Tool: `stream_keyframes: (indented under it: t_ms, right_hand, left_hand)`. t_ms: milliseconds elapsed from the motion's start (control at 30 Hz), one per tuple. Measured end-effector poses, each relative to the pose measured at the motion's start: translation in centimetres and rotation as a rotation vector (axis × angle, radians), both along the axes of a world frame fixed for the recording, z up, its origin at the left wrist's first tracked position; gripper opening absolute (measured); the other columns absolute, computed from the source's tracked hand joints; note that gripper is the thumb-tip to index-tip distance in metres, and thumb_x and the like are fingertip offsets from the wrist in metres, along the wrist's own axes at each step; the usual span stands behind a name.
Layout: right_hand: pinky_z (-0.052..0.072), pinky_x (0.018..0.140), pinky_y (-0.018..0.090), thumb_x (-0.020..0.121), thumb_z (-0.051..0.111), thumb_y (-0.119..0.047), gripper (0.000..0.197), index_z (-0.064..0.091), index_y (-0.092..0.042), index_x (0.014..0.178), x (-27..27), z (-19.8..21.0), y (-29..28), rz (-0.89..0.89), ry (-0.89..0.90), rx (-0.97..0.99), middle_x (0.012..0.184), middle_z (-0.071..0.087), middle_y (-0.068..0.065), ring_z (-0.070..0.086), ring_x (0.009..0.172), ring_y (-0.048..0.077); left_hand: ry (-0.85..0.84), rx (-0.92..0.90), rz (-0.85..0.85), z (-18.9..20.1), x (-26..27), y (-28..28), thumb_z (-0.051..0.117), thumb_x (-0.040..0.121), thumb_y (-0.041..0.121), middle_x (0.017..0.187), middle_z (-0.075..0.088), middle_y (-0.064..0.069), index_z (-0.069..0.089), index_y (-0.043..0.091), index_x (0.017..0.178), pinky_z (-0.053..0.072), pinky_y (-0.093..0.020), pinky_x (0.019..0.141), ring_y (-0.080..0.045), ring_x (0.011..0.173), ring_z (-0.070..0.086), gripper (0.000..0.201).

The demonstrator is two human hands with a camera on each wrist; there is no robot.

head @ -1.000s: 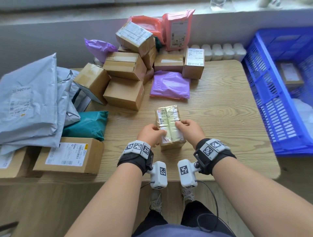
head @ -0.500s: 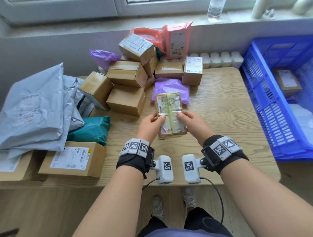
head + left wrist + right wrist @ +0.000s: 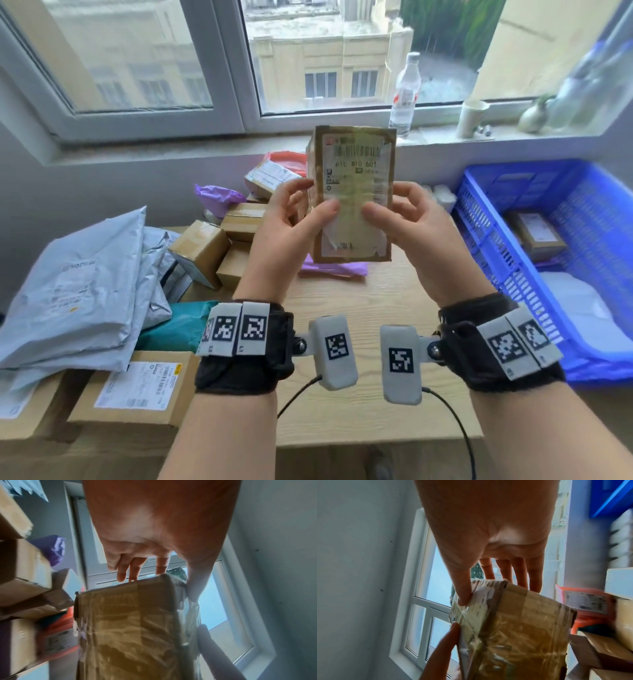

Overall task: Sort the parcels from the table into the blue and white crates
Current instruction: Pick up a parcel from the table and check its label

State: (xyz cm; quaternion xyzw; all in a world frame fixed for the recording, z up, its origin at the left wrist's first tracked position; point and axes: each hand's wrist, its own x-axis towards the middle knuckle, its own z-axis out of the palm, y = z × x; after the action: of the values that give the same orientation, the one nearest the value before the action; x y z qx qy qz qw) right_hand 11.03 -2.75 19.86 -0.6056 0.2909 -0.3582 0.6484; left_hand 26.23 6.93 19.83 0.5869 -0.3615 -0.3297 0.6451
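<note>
A small taped cardboard parcel (image 3: 354, 192) with a barcode label is held upright in the air above the wooden table (image 3: 370, 308), label side toward me. My left hand (image 3: 291, 222) grips its left edge, thumb on the front and fingers behind. My right hand (image 3: 407, 219) grips the right edge the same way. The left wrist view shows the parcel (image 3: 130, 628) below the left hand (image 3: 142, 563). In the right wrist view the right hand's thumb (image 3: 462, 592) presses the label on the parcel (image 3: 513, 628). The blue crate (image 3: 548, 260) stands at the right with parcels inside.
Cardboard boxes (image 3: 202, 250), a purple bag (image 3: 215, 195) and orange mailers are piled at the table's back. Grey mailer bags (image 3: 78, 284), a teal bag (image 3: 178, 325) and a labelled box (image 3: 137, 387) lie at the left. A water bottle (image 3: 406, 92) and a cup (image 3: 472, 118) stand on the windowsill.
Both hands lifted the parcel off the table and tilted it upright toward my face. My head has tipped up, so the window has come into view.
</note>
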Motion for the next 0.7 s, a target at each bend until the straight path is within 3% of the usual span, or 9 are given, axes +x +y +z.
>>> stream_keyframes:
  t_ms: [133,300,433,567,700]
  right_hand:
    - [0.057,0.075,0.026,0.073,0.075,-0.029,0.055,0.055,-0.015,0.122,-0.5,2.6,0.9,-0.012,-0.069,-0.055,0.116,0.069,0.007,0.070,0.102,0.016]
    - [0.057,0.081,0.028,0.074,0.078,-0.034,0.057,0.057,-0.021,0.126,-0.6,4.2,1.4,-0.013,-0.070,-0.135,0.116,0.069,0.003,0.068,0.106,0.016]
    - [0.055,0.090,0.033,0.071,0.081,-0.039,0.058,0.061,-0.025,0.123,-0.9,4.7,1.5,-0.056,-0.047,-0.195,0.114,0.070,-0.004,0.066,0.107,0.012]
    - [0.055,0.083,0.028,0.065,0.085,-0.038,0.061,0.064,-0.021,0.121,-1.2,5.3,1.6,-0.065,-0.088,-0.164,0.113,0.072,-0.002,0.068,0.104,0.012]
    - [0.057,0.083,0.031,0.070,0.085,-0.031,0.056,0.065,-0.019,0.121,-1.7,5.7,1.8,-0.077,-0.096,-0.169,0.111,0.072,0.000,0.069,0.103,0.015]
  left_hand:
    - [0.003,-0.100,-0.062,2.0,-0.7,0.3,0.076,0.077,0.031,0.126,0.062,-0.009,0.047,0.031,0.121,0.059,-0.038,0.081,-0.022,0.111,0.066,0.052]
    - [0.046,-0.186,-0.024,3.2,-1.2,0.7,0.080,0.072,0.030,0.125,0.063,-0.012,0.048,0.035,0.118,0.055,-0.049,0.093,-0.026,0.112,0.065,0.056]
    - [0.039,-0.180,-0.018,3.8,-1.7,0.7,0.083,0.062,0.038,0.123,0.064,-0.009,0.050,0.042,0.120,0.056,-0.047,0.092,-0.023,0.110,0.066,0.067]
    - [0.023,-0.178,-0.014,4.4,-1.8,0.8,0.084,0.060,0.037,0.122,0.065,-0.010,0.052,0.041,0.122,0.056,-0.045,0.092,-0.023,0.109,0.067,0.070]
    - [0.011,-0.174,-0.002,4.7,-2.1,0.8,0.084,0.059,0.036,0.121,0.065,-0.011,0.055,0.044,0.119,0.057,-0.048,0.089,-0.025,0.107,0.067,0.067]
